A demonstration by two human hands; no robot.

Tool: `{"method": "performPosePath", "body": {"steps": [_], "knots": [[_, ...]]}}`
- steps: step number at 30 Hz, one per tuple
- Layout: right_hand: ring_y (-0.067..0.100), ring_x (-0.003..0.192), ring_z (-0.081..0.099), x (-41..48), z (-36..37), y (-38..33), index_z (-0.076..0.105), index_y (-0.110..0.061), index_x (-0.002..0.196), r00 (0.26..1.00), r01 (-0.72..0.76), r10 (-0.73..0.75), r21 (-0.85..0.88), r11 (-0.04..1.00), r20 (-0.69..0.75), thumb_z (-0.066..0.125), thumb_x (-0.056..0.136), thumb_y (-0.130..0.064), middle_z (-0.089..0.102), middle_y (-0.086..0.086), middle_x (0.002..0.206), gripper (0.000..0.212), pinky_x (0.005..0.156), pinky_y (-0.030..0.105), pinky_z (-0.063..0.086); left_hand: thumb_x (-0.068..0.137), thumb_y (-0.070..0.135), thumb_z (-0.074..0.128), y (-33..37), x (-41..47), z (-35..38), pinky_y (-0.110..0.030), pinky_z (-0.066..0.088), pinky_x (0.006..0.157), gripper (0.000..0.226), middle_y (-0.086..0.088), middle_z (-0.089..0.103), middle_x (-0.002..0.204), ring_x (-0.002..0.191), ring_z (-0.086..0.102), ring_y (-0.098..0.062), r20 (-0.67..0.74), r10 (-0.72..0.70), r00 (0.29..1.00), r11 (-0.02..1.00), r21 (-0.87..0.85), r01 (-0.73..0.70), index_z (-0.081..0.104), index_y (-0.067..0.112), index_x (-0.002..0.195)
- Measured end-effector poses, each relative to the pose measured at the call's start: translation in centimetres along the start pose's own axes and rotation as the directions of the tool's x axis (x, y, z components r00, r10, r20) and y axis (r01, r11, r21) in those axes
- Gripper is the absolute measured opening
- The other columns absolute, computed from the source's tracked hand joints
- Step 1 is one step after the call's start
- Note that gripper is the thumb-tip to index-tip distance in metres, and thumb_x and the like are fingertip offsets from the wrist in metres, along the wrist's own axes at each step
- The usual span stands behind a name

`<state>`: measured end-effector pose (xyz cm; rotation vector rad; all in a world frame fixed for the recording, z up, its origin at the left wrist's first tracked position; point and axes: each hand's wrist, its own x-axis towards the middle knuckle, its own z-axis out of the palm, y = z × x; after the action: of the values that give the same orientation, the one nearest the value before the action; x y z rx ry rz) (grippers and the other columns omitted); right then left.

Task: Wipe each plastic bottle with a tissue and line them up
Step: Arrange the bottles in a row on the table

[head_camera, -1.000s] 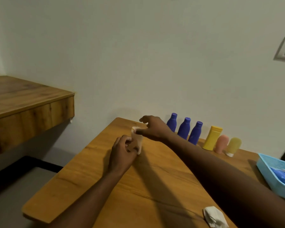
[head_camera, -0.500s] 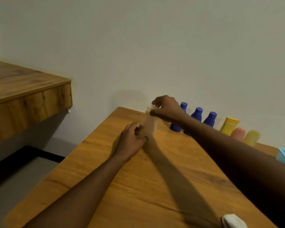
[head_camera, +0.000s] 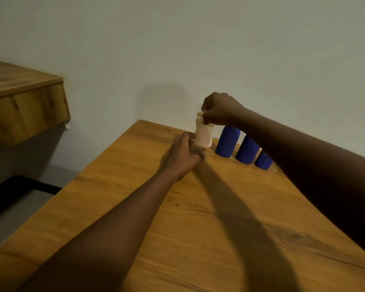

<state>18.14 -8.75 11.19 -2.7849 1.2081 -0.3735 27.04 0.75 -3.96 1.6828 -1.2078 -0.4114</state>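
Head view looks down along both forearms to the far edge of a wooden table (head_camera: 198, 228), where a pale bottle (head_camera: 203, 134) stands upright close to the wall (head_camera: 177, 49). The right hand (head_camera: 220, 109) is curled over the top of that bottle, thumb and fingers pinched on its neck or cap. The left hand (head_camera: 182, 155) sits lower and nearer, fingers bent in against the bottle's base; whether they truly clasp it or only steady it, I cannot tell. No tissue shows in either hand. Just to the right of the pale bottle, under the right wrist, three blue bottles (head_camera: 228, 142) stand in a row along the wall, their tops hidden by the right forearm. To my eye the step in hand is setting this bottle down at the left end of the row, so the wiping of it looks done. The next move seems to call for nudging the base into line with the blue ones, close beside the nearest without knocking it, then letting go with both hands straight upward so the light bottle does not tip. Off to the left of the left arm a wooden shelf (head_camera: 23, 106) juts from the wall.
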Motion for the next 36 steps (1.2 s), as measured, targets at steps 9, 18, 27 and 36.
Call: {"method": "performPosePath", "body": {"steps": [9,18,27,36], "knots": [[0.024,0.102,0.060,1.3,1.4,1.0,0.065,-0.017,0.117,0.999,-0.010,0.018,-0.171,0.985,0.042,0.064,0.086,-0.028,0.068,0.003,0.109,0.033,0.093,0.048,0.049,0.082,0.034,0.084,-1.1,0.6,1.0,-0.042,0.053,0.104,0.075,0.002,0.052,0.144,0.129,0.054,-0.020,-0.008,0.038,0.999,0.990,0.135,-0.036,0.041,0.028,0.143],[0.023,0.109,0.055,1.5,1.7,1.8,0.061,-0.022,0.127,1.000,-0.001,0.004,-0.200,0.980,0.013,0.062,0.087,-0.031,0.065,0.000,0.115,0.041,0.085,0.041,0.038,0.083,0.036,0.084,-0.9,0.5,1.3,-0.045,0.051,0.108,0.078,0.001,0.050,0.149,0.134,0.051,-0.022,0.007,0.037,0.999,0.982,0.184,-0.038,0.038,0.027,0.146],[0.025,0.119,0.048,1.2,1.9,2.4,0.059,-0.024,0.129,1.000,-0.005,0.004,-0.231,0.973,-0.003,0.063,0.086,-0.035,0.064,0.000,0.120,0.044,0.094,0.048,0.034,0.082,0.039,0.084,-1.1,0.5,1.3,-0.046,0.052,0.107,0.081,0.000,0.050,0.149,0.134,0.052,-0.023,0.005,0.041,0.999,0.981,0.188,-0.041,0.038,0.025,0.147],[0.025,0.130,0.038,-0.2,1.1,2.9,0.057,-0.021,0.133,0.992,0.069,-0.087,-0.193,0.979,-0.087,0.063,0.087,-0.030,0.063,0.001,0.123,0.047,0.098,0.050,0.034,0.081,0.042,0.083,-1.3,0.6,1.3,-0.044,0.053,0.104,0.081,0.000,0.052,0.148,0.131,0.054,-0.021,-0.014,0.044,0.999,0.979,0.199,-0.040,0.038,0.027,0.147]]}}
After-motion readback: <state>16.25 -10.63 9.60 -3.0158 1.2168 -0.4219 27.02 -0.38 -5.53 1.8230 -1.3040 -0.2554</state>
